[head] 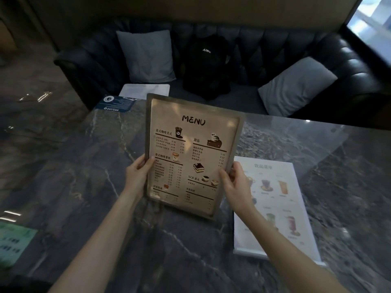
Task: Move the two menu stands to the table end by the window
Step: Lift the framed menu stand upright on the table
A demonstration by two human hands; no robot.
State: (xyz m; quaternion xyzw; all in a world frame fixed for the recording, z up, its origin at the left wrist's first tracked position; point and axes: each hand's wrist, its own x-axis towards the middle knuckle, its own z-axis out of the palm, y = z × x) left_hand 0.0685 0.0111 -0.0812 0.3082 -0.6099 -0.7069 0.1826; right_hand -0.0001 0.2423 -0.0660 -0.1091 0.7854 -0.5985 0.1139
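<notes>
At the far left edge of the dark marble tabletop [63, 187] we see a green card [12, 244] lying flat, and farther back a dark blue leaflet [115, 103] near the tabletop's far edge. Our left hand [137, 176] grips the left edge of the brown menu stand [190, 153], thumb on the printed front and the other fingers [141, 160] curled behind the frame. We hold this stand upright and slightly tilted above the middle of the tabletop, its "MENU" heading facing us. Our right hand [234, 185] clasps the stand's right edge the same way, thumb in front, fingers wrapped around the back. Just to the right of that hand, the white menu stand [279, 206], printed with drinks, lies on the tabletop, partly hidden by our right wrist. Behind the tabletop stands a dark sofa [275, 51] with two grey cushions and a black backpack [206, 66]. The window [372, 22] shows at the upper right.
</notes>
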